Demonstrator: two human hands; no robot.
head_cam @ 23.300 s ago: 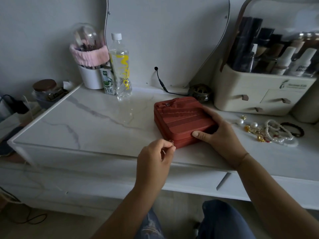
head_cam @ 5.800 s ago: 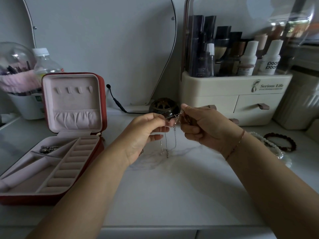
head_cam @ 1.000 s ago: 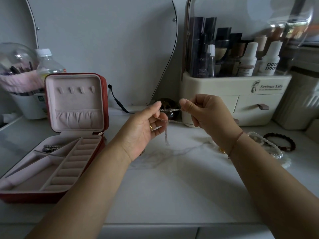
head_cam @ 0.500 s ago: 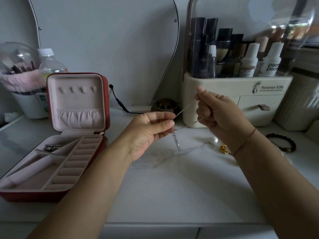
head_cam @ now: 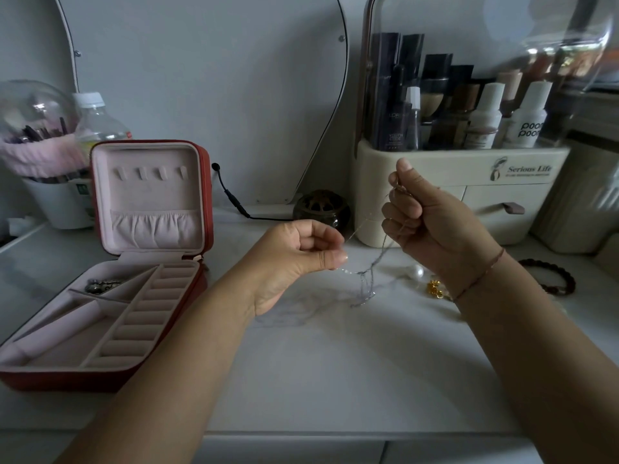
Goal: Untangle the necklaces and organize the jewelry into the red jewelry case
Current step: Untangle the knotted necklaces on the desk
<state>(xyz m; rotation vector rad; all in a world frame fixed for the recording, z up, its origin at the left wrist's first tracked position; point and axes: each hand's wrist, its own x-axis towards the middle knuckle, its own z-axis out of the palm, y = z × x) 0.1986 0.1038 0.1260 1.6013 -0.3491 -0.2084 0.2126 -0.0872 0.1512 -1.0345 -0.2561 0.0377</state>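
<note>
A thin silver necklace chain (head_cam: pixel 366 283) hangs between my two hands above the marble tabletop (head_cam: pixel 335 380). My left hand (head_cam: pixel 294 259) pinches one part of it low at the centre. Higher and to the right, my right hand (head_cam: pixel 425 226) is closed around another part. A tangled loop dangles below them. The red jewelry case (head_cam: pixel 204 195) stands open at the left, lid upright, pink lined. A dark metal piece (head_cam: pixel 102 284) lies in its back compartment. A pearl (head_cam: pixel 415 272), gold jewelry (head_cam: pixel 434 289) and a dark bead bracelet (head_cam: pixel 552 279) lie behind my right wrist.
A cream cosmetics organiser (head_cam: pixel 469 182) with drawers and bottles stands at the back right. A small dark round pot (head_cam: pixel 321 209) and a black cable (head_cam: pixel 234 199) sit by the mirror (head_cam: pixel 207 78). A water bottle (head_cam: pixel 97 122) and a brush holder (head_cam: pixel 43 155) stand behind the case.
My hands have drawn further apart: the right one rose and moved right, the left one dropped slightly. The chain is stretched longer between them and its tangled loop hangs lower.
</note>
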